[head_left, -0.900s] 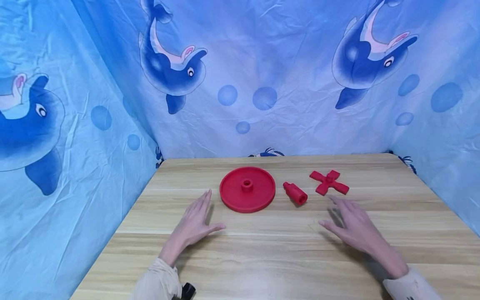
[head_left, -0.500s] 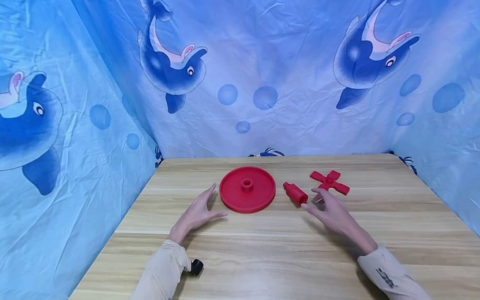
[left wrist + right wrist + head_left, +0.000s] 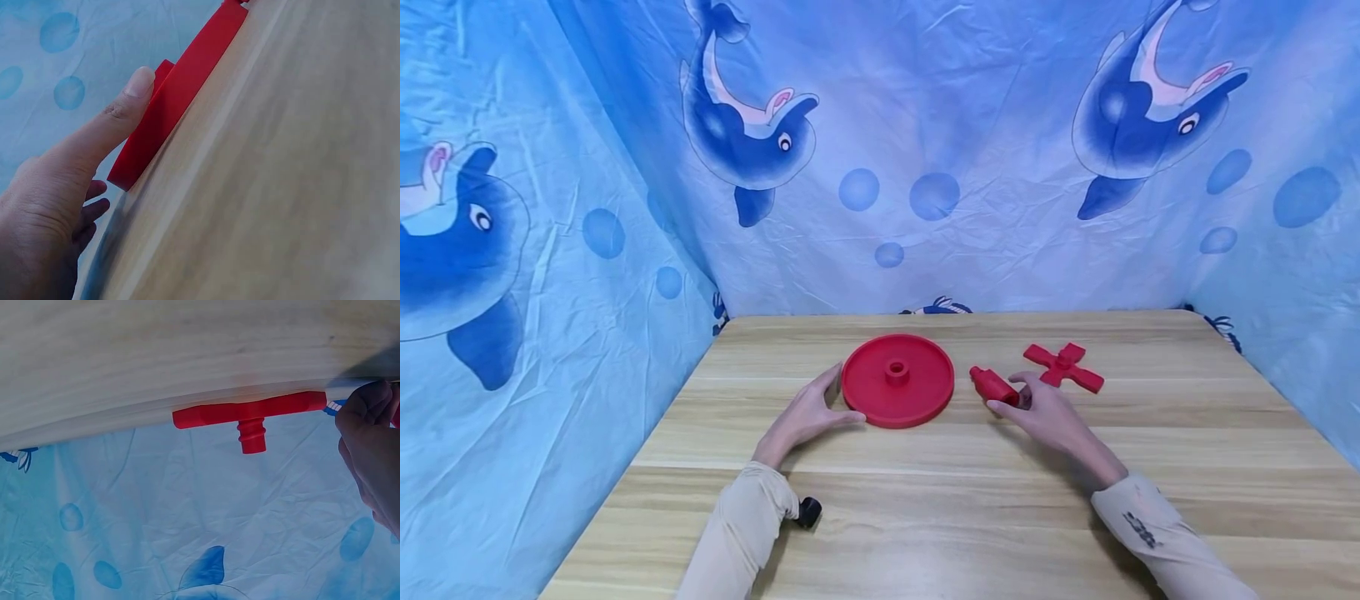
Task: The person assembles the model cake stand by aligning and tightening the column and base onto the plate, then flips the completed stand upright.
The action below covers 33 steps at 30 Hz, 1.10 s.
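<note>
The round red tray-like disc lies on the table, a raised hollow hub at its centre. My left hand spreads round its left side, thumb by the front rim and fingers by the left rim. In the left wrist view, the thumb overlaps the red disc; firm contact is unclear. My right hand pinches the wide end of a red bottle-shaped piece between thumb and fingers. The piece lies on the table, narrow neck pointing away. Its held end is partly hidden by the fingers.
A red cross-shaped piece with four blades lies just beyond my right hand; its ridged stem shows in the right wrist view. The wooden table ends at a blue dolphin-print curtain behind and at the sides.
My left hand has moved in to the disc's left rim. The right hand has moved left from near the cross-shaped piece and taken hold of the bottle-shaped piece.
</note>
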Tool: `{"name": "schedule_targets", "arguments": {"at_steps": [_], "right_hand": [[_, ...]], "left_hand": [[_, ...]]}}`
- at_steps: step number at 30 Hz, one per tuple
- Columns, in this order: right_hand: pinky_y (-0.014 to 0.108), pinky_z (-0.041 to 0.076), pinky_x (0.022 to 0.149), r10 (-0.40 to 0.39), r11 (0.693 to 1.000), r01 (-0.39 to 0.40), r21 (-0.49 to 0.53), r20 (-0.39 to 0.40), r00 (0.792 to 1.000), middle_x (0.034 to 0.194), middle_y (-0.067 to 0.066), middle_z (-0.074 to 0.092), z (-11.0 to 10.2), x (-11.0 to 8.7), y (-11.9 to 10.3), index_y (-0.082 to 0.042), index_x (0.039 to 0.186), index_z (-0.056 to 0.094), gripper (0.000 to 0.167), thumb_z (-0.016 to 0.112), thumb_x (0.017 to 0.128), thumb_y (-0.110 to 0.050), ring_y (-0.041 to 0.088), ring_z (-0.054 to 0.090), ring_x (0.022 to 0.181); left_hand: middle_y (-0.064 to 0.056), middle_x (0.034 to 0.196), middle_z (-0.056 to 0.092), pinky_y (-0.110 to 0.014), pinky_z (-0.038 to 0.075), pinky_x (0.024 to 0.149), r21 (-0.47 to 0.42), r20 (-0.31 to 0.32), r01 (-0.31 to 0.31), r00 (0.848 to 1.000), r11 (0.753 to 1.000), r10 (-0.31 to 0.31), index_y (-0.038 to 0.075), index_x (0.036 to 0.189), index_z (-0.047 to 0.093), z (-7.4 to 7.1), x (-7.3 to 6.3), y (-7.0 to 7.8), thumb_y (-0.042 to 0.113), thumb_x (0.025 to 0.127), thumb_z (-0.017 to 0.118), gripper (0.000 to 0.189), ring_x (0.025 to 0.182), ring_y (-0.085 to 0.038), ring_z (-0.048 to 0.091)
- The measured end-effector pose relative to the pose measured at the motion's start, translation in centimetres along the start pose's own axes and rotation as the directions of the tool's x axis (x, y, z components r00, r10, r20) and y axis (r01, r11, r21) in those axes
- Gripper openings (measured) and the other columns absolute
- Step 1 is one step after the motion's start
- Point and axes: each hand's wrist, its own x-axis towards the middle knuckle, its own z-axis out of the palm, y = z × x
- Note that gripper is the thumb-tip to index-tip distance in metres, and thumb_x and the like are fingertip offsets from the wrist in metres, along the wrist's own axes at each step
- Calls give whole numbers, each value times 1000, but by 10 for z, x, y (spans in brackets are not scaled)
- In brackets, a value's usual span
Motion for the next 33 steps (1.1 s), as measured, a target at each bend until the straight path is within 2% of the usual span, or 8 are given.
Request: {"name": "schedule_targets", "arguments": {"at_steps": [9, 17, 28, 33], "right_hand": [[35, 53, 73, -53, 999, 52, -9, -24, 998, 97, 9, 66, 5, 3, -1, 4, 135, 56, 64, 78, 93, -38, 24, 59, 85], [38, 53, 77, -58, 998, 58, -13, -38, 998, 100, 10, 66, 5, 4, -1, 5, 134, 57, 57, 78, 94, -30, 24, 58, 87], [42, 55, 81, -49, 998, 54, 34, -135, 990, 108, 16, 66, -2, 5, 0, 2, 130, 59, 48, 78, 94, -23, 32, 61, 96], [46, 55, 86, -54, 997, 65, 52, -195, 979, 114, 19, 65, -7, 6, 1, 2, 132, 59, 53, 81, 92, -25, 35, 60, 101]], "left_hand": [[-9, 161, 42, -58, 38, 114, 1, -3, 23, 1000, 1000, -23, 15, 164, 34, 3, 5, -7, 62, 73, 88, 116, 147, -33, 38], [-14, 159, 44, -57, 39, 113, -19, -3, 27, 1000, 999, -27, 15, 162, 36, 3, 4, -8, 57, 75, 89, 110, 146, -35, 39], [-15, 157, 46, -56, 37, 115, -26, 1, 21, 1000, 999, -21, 15, 162, 39, 2, 6, -6, 55, 76, 89, 107, 145, -34, 40], [-16, 157, 47, -55, 38, 114, -34, 3, 21, 1000, 999, -21, 14, 162, 38, 2, 7, -6, 53, 76, 90, 107, 145, -34, 41]]}}
